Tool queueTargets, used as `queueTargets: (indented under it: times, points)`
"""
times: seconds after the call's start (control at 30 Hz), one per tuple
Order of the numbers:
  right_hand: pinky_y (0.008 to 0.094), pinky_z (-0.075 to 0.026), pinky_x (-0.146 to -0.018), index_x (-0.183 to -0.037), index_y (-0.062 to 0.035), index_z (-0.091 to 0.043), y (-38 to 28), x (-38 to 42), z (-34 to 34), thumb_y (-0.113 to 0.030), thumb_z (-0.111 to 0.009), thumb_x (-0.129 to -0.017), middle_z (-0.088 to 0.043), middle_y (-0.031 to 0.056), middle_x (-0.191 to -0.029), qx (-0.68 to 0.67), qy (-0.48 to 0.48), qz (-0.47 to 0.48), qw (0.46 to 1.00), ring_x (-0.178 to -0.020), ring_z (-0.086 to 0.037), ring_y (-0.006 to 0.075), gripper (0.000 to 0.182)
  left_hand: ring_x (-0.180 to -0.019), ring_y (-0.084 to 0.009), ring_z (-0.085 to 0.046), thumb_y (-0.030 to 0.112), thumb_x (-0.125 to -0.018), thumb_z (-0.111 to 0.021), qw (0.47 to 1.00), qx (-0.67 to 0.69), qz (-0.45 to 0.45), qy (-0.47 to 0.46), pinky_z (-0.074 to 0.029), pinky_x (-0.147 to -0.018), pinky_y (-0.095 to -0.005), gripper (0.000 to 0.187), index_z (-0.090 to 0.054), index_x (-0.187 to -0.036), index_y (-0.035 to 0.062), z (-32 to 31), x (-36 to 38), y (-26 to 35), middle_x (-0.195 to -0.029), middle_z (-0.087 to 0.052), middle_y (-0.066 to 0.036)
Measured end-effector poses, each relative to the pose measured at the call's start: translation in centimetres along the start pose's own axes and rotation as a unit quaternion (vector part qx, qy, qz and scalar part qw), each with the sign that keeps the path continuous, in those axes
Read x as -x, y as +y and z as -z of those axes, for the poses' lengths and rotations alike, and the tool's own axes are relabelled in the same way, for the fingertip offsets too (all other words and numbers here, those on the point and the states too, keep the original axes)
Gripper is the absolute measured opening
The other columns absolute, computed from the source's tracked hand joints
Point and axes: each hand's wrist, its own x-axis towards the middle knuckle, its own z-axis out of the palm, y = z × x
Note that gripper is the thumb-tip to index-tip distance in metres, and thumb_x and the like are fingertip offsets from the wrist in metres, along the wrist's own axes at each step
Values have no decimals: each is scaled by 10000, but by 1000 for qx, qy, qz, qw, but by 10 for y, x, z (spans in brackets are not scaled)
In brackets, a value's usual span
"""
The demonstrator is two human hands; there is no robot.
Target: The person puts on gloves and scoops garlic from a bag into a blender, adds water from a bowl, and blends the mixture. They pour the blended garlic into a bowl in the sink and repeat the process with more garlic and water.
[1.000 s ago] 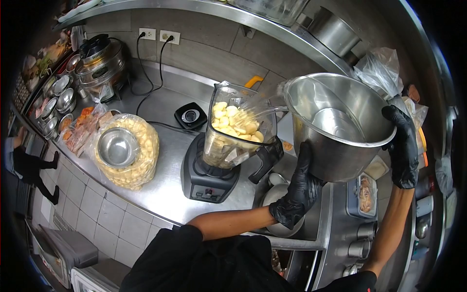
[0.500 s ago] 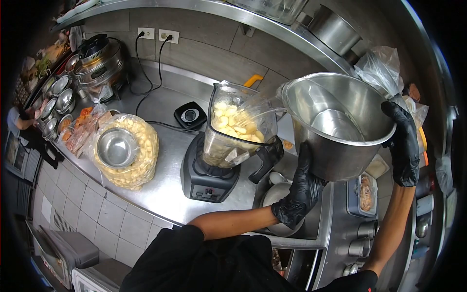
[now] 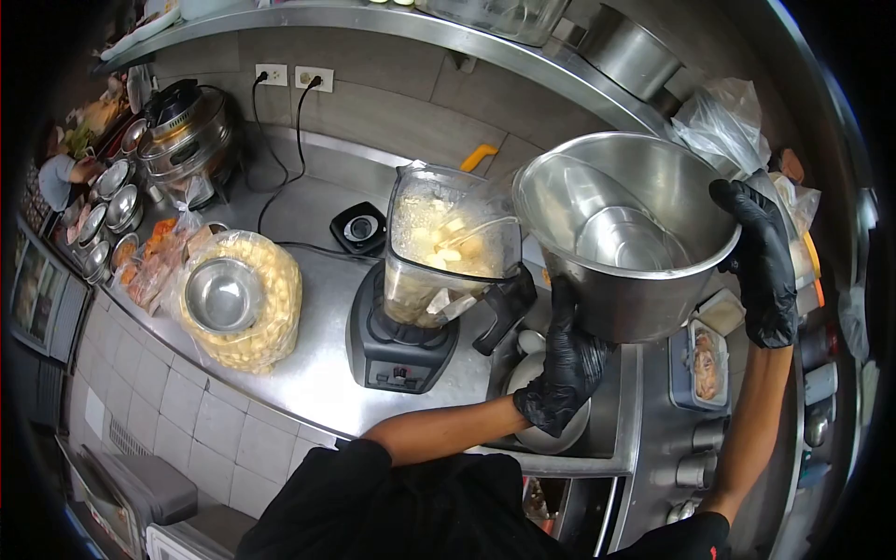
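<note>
Steel counter [image 3: 323, 313]; left hand [image 3: 567, 373], right hand [image 3: 767, 266], each grip clasping tilted pot [image 3: 630, 301], liquid [image 3: 487, 225] streaming into blender [image 3: 425, 291].

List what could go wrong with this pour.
The blender jug looks well filled with pale pieces and liquid, so too much more might overflow it.

The tilted metal pot could slip, since smooth gloves cover the left hand and right hand.

A spill might reach the black cord on the counter.
</note>
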Motion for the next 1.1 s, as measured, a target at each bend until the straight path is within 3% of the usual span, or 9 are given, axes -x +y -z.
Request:
queueTargets:
  times: [0.27, 0.33, 0.37, 0.43, 0.53, 0.67, 0.87, 1.0, 1.1]
  points:
    - [211, -365, -421, -915, 3, -637, 16, -11, 5, -215, -600, -786, -538, 34, -624, -38, -54, -19, 998, -461, -479, 92, 256, -1240, -236, -395, 526, -816, -580, 998, -46, -39, 25, -312, -1070, -403, 743, -325, -1342, 67, 10, -4, 5, -1349, -397, -102]
    - [218, -400, -438, -958, 7, -626, 32, -16, 10, -198, -592, -798, -569, 43, -697, -75, -59, -46, 994, -507, -513, 104, 263, -1202, -208, -434, 509, -820, -588, 963, 255, 80, -37, -333, -1056, -374, 710, -361, -1318, 58, 25, -6, 12, -1317, -442, -83]
    - [234, -453, -510, -1000, 0, -618, 39, -13, 9, -187, -574, -822, -592, 46, -786, -95, -40, -39, 994, -570, -547, 124, 262, -1202, -208, -434, 509, -820, -588, 963, 252, 90, -27, -333, -1056, -374, 710, -361, -1318, 58, 33, -6, 16, -1317, -442, -83]
    - [244, -478, -609, -999, -20, -623, 67, -8, 15, -184, -565, -843, -598, 40, -841, -136, -16, -26, 990, -624, -564, 133, 234, -1172, -207, -457, 492, -821, -598, 997, 62, -42, 19, -342, -1042, -366, 693, -374, -1308, 53, 55, -8, 25, -1308, -453, -77]
    - [241, -480, -622, -912, -20, -616, 117, -12, 28, -169, -577, -834, -592, 36, -823, -157, -132, -93, 974, -634, -563, 125, 173, -1127, -206, -493, 466, -823, -613, 951, -243, -179, 61, -356, -1022, -354, 668, -393, -1292, 45, 86, -11, 21, -1296, -471, -68]
    - [243, -479, -592, -841, 3, -608, 171, 7, 22, -122, -590, -804, -596, 51, -742, -236, -89, -202, 946, -635, -572, 118, 132, -1185, -180, -423, 458, -907, -468, 935, -296, -169, 97, -345, -1014, -338, 613, -318, -1361, 75, 107, -23, 24, -1331, -420, -62]
    - [252, -487, -495, -938, -1, -610, 352, 45, -19, -66, -613, -740, -602, 37, -747, -359, -16, -277, 891, -588, -564, 116, 209, -1187, -213, -446, 568, -848, -484, 924, -337, -34, 176, -288, -1049, -395, 681, -371, -1351, 124, 267, -46, 75, -1326, -458, -35]
    - [249, -485, -473, -1010, 6, -604, 479, 85, -82, 8, -599, -675, -626, 54, -790, -476, 120, -312, 813, -604, -587, 132, 336, -1228, -198, -398, 504, -904, -423, 709, -649, 70, 265, -240, -1060, -394, 610, -346, -1368, 116, 308, -55, 110, -1376, -393, -69]
    - [272, -484, -514, -878, -21, -607, 577, 109, -154, 8, -567, -686, -589, 34, -717, -402, 205, -313, 836, -610, -567, 132, 198, -1198, -248, -435, 405, -948, -374, 610, -749, 16, 258, -279, -1018, -415, 532, -354, -1366, 78, 304, -53, 117, -1361, -414, -105]
